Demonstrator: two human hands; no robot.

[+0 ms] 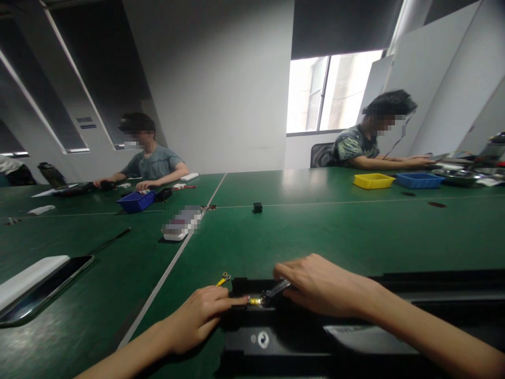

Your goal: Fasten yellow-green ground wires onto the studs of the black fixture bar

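Note:
A long black metal housing (292, 326) lies across the near right of the table. My left hand (199, 318) rests at its left end, index fingertip pressed against a yellow-sleeved ring terminal (255, 301), its other fingers curled under. Over the same end, my right hand (315, 284) is closed around a silver wrench (276, 289). The wrench head meets a fastener at the terminal's ring. Just behind my left fingers, another yellow-sleeved terminal (223, 279) sticks up, with metal rings at its tip. My left hand's underside is hidden.
A small black block (258, 208) sits mid-table on the green surface (307, 237). A white device (181, 223) and phone (51, 289) lie left. Blue (136, 202) and yellow bins (373, 181) stand farther back. Two people (152, 160) sit across the table.

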